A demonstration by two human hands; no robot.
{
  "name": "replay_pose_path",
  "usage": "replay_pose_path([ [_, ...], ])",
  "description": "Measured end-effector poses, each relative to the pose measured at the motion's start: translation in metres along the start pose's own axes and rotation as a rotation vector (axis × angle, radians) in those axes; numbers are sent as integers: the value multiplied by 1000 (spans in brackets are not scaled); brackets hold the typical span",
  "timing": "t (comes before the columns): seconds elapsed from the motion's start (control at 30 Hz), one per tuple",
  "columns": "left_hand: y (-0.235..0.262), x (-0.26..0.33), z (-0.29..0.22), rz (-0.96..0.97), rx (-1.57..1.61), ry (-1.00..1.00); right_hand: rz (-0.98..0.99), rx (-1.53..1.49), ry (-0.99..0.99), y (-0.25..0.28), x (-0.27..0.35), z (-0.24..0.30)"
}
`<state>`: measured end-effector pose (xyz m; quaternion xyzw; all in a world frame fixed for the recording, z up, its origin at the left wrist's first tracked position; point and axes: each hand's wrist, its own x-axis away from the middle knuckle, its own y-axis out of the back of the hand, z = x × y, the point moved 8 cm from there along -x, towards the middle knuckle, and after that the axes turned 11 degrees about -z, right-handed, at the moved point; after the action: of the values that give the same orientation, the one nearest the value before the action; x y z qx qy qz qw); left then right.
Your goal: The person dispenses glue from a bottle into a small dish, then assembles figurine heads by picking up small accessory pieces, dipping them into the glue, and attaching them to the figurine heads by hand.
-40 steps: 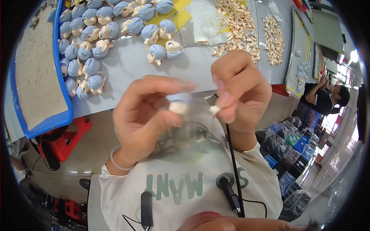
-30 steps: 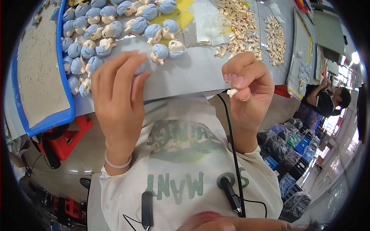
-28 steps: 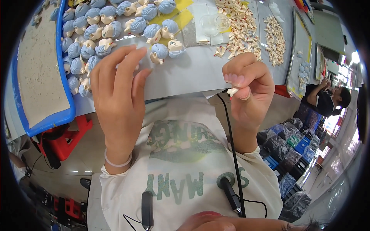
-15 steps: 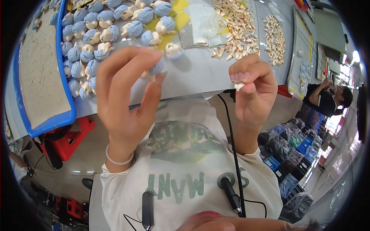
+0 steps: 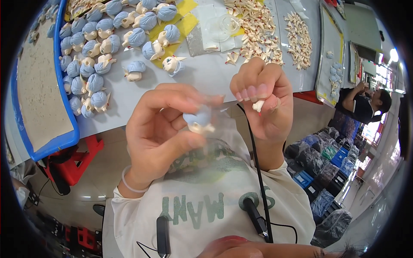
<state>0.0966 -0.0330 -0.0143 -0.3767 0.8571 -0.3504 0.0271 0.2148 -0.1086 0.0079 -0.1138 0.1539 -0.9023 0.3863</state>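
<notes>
My left hand point(image 5: 155, 122) is closed, thumb and fingers round a small doll head point(image 5: 198, 122) with pale blue hair and cream skin. Motion blurs the head and the fingertips. To its right, my right hand point(image 5: 271, 96) pinches a small cream pointed piece point(image 5: 258, 105) with a red tip between thumb and fingers. Both hands are in front of my chest, close together but apart. On the table behind them, one doll head with a painted face point(image 5: 173, 66) and another blue-haired head point(image 5: 136, 70) lie a little away from the rest.
Rows of doll heads point(image 5: 95, 81) cover the table's left. A blue-rimmed tray point(image 5: 69, 137) stands left of them. Piles of cream pointed pieces point(image 5: 258, 38) lie at the back right, near a clear round dish point(image 5: 229, 25). A black cable point(image 5: 254, 150) hangs before me; another person point(image 5: 365, 103) sits far right.
My left hand has come from over the table toward my chest and right, bringing the doll head nearer my right hand. The right hand, still pinching its piece, has shifted slightly left; the view shifted too.
</notes>
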Motion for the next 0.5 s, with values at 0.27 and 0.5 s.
replay_pose_path([
  [0.27,-2,-1,0,52,-52,-60,43,-256,-266,-13,7,-15],
  [0.5,5,0,1,43,-52,-25,22,-218,-207,-7,6,-16],
])
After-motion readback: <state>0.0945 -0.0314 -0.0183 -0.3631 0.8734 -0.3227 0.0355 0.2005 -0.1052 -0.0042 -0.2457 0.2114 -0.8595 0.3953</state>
